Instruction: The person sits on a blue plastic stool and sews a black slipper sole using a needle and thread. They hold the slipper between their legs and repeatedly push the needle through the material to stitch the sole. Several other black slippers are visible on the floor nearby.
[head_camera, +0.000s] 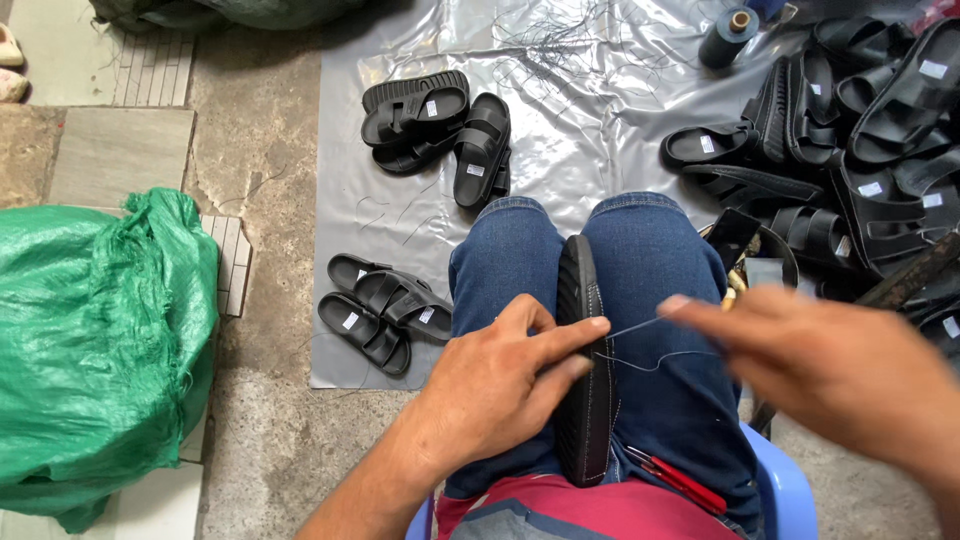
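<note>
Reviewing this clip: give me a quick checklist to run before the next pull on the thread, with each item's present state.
1. Black sandal clamped on edge between the knees: ok.
2. Left hand pressing the sandal's side, fingers at the stitch: ok.
3. Thread running from the sandal to the right hand: ok, though part hangs in a slack loop.
4. Needle in the right hand's fingertips: cannot tell, the hand is blurred.
5. Red-handled tool resting on the lap beside the sandal: ok.
</note>
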